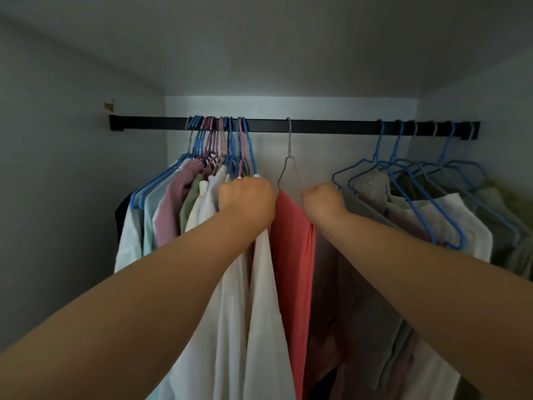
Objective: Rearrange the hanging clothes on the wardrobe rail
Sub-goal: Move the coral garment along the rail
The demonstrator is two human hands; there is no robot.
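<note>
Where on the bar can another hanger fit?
The black rail is bare on both sides of the grey hanger holding the coral garment, widest toward the spaced blue hangers. The bunched hangers left are crowded.

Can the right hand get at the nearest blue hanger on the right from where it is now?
Probably yes. The right hand grips the grey hanger carrying the coral garment; it must let go first. The nearest blue hanger hangs just beside it, nothing between.

Matt black rail [317,127]; smooth blue hangers [427,203]; coral cloth garment [291,255].
</note>
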